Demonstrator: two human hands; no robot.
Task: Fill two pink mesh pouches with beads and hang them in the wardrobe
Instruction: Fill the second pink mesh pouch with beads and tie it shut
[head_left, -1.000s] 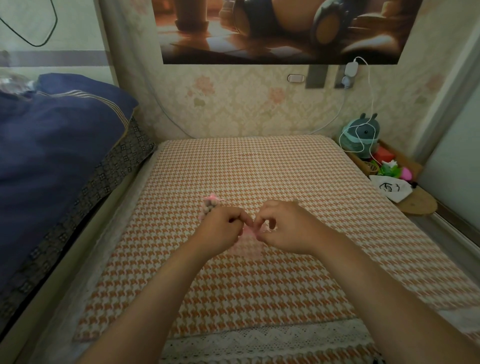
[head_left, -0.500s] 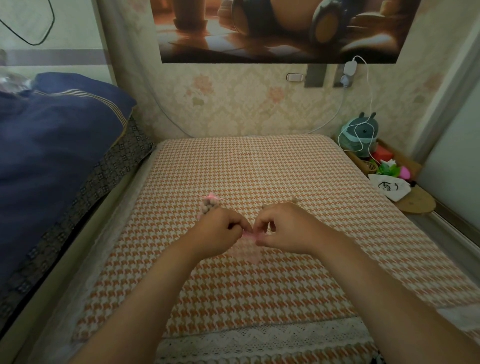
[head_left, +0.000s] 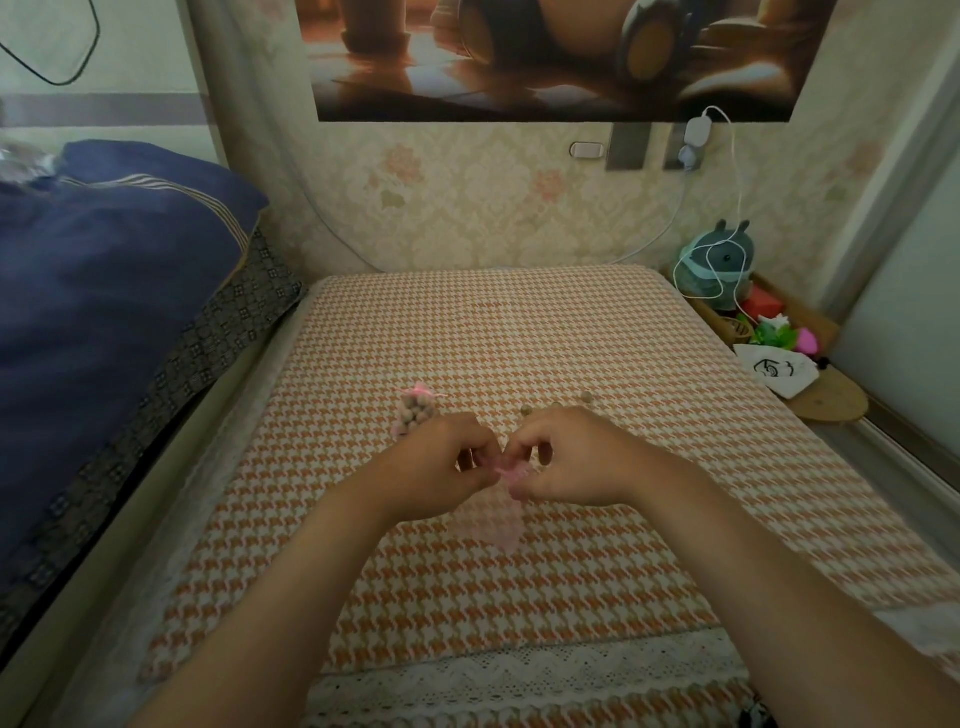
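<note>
A sheer pink mesh pouch (head_left: 493, 519) hangs flat between my hands over the orange houndstooth mat (head_left: 571, 364). My left hand (head_left: 441, 462) and my right hand (head_left: 566, 457) both pinch its pink gathered top at the mouth. The pouch looks empty. A second pink mesh pouch (head_left: 415, 413), full of tan beads and tied with a pink string, lies on the mat just beyond my left hand. A few loose tan beads (head_left: 556, 408) lie on the mat behind my right hand, partly hidden by it.
A dark blue quilt (head_left: 104, 291) is piled on the left. At the right edge a wooden tray (head_left: 779, 317) holds a teal plush toy (head_left: 719, 265), colourful items and a white cloth bag (head_left: 779, 371). A white charger cable (head_left: 727, 197) hangs from the wall.
Both hands have stayed together at the pouch top, shifting only slightly as the fingers work at its mouth. The filled pouch has not moved.
</note>
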